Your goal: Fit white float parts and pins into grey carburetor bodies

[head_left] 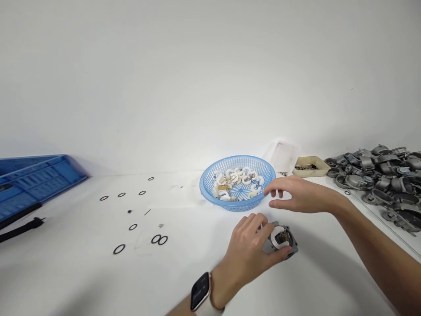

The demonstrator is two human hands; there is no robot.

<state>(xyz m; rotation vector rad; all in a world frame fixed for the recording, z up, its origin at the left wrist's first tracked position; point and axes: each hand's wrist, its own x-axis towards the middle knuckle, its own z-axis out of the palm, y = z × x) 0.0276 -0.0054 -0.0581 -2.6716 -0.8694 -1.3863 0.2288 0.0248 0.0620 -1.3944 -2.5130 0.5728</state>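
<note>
Black rings (pixel 159 239) left, grey housings (pixel 381 175) right

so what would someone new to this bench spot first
Probably the light-blue basket, just right of the middle, with white ring-shaped parts inside. Next, the heap of grey metal housings at the far right. Then, in front of the basket, the left hand gripping a single metal housing, while the right hand is by the basket's rim.

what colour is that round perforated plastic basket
The round plastic basket is light blue, clearest in head view.
</note>
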